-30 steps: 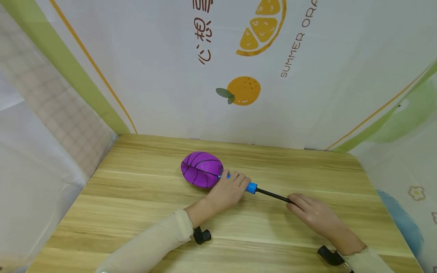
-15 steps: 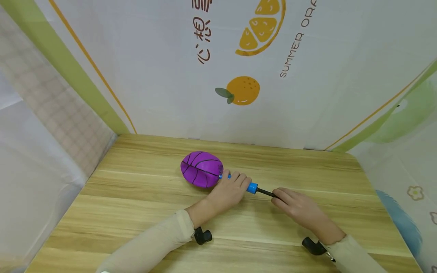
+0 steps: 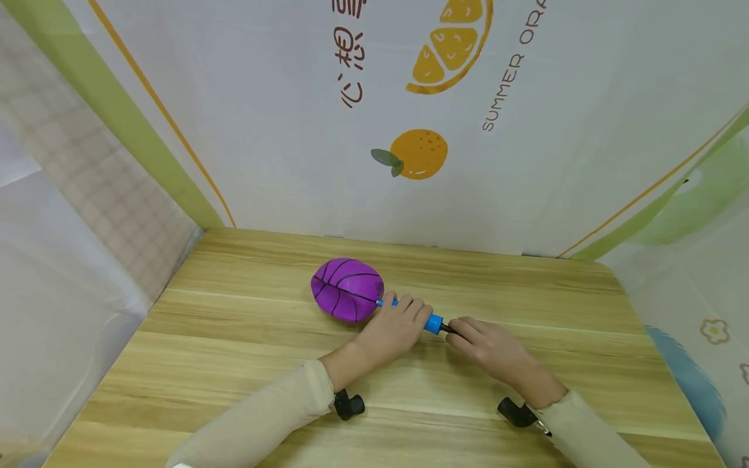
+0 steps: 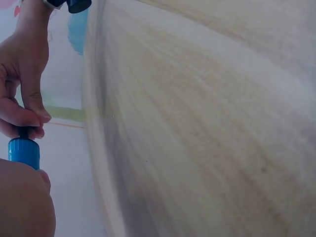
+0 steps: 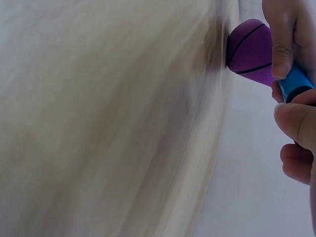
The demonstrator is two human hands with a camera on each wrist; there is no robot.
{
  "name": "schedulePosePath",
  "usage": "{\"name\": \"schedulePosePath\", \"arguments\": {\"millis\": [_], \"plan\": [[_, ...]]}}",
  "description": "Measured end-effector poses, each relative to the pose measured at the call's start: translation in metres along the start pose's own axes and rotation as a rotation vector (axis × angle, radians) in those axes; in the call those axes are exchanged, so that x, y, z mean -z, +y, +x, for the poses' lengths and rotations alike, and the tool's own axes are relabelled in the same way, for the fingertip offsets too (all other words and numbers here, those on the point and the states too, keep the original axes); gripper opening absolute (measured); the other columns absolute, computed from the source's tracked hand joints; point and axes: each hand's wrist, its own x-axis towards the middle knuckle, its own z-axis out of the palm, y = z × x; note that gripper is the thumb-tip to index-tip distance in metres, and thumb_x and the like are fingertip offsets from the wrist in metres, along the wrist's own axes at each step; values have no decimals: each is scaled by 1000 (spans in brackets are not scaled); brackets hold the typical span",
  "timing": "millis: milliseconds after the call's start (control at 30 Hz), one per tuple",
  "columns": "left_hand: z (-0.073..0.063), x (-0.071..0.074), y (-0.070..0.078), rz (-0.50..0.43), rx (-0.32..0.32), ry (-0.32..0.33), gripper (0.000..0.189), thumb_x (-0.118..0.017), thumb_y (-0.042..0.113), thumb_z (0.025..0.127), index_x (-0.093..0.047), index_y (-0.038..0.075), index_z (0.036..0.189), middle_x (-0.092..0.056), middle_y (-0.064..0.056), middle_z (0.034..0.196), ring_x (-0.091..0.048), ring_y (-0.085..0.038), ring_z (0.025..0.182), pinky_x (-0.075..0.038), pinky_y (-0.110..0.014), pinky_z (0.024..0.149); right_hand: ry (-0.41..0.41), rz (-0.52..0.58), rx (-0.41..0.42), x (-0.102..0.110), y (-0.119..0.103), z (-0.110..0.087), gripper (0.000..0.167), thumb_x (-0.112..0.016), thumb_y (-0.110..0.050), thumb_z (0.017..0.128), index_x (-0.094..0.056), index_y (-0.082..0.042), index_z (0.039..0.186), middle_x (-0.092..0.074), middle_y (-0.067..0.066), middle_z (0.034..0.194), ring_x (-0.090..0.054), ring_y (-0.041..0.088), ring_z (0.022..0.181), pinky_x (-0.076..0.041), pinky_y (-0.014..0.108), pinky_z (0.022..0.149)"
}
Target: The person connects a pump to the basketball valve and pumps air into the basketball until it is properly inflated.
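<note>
A purple ball point(image 3: 348, 286) with black basketball lines lies on the table, its left side caved in. The blue barrel of a hand pump point(image 3: 433, 323) points at the ball, its thin tip right at the ball's right side. My left hand point(image 3: 393, 328) grips the barrel, covering most of it. At the pump's other end my right hand point(image 3: 488, 348) holds the black rod, with only a short length showing between the hand and the barrel. In the right wrist view the left thumb point(image 5: 282, 54) lies along the blue barrel. The pump's handle is hidden inside my right hand.
The wooden table point(image 3: 234, 364) reaches back to a white curtain point(image 3: 281, 162) printed with oranges and lettering. More cloth hangs at the left and right. A black curved piece point(image 3: 349, 406) sits under the left wrist, and another black piece point(image 3: 516, 413) under the right.
My right hand has moved left toward my left hand, and the black rod has slid into the blue barrel. The left hand and the ball have stayed in place.
</note>
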Motion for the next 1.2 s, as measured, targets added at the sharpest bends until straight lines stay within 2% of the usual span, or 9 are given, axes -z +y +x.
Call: {"name": "schedulePosePath", "arguments": {"millis": [400, 633, 867, 1200], "plan": [[-2, 0, -5, -35, -17, 21, 27, -47, 23, 107, -52, 13, 132, -58, -1, 122, -54, -20, 110, -46, -41, 91, 10, 47, -17, 7, 0, -7, 40, -28, -5, 111, -64, -2, 94, -66, 12, 100, -68, 23, 86, -59, 29, 71], [-2, 1, -9, -52, -5, 35, 27, -50, 18, 105, -51, 11, 131, -58, -3, 121, -55, -20, 111, -47, -44, 93, 10, 32, -34, 23, 2, -23, 38, -29, -8, 112, -63, -3, 97, -66, 13, 101, -68, 26, 87, -59, 33, 70], [-4, 3, -11, -68, -5, 23, 27, -50, 17, 105, -52, 11, 131, -58, -3, 123, -55, -21, 111, -47, -45, 95, 14, 8, -21, 40, 2, -44, 41, -26, -1, 111, -64, -1, 98, -68, 17, 101, -68, 28, 86, -59, 36, 67], [-3, 1, -10, -101, 13, 7, 26, -49, 14, 105, -52, 11, 132, -58, -3, 123, -54, -21, 112, -45, -46, 97, 15, -7, -37, 49, 2, -63, 43, -26, -1, 111, -66, -2, 97, -69, 17, 103, -69, 29, 86, -58, 38, 65]]}}
